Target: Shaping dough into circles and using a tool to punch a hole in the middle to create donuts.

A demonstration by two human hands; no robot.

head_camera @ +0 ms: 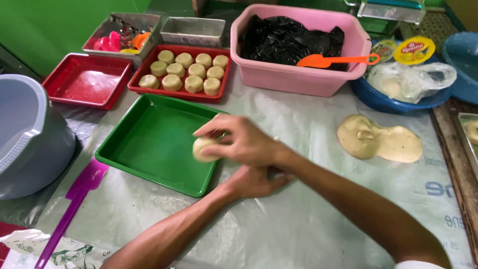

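Note:
My right hand is shut on a pale round dough ball, holding it over the right edge of an empty green tray. My left hand rests on the plastic-covered table just below my right wrist. Its fingers are partly hidden, and nothing shows in it. Behind the green tray, a red tray carries several round dough pieces in rows. A flattened slab of dough lies on the table to the right.
An empty red tray and a grey tub stand at the left, and a purple spatula lies near the front. At the back are a pink basin with black plastic and an orange spatula, metal tins, and a blue bowl.

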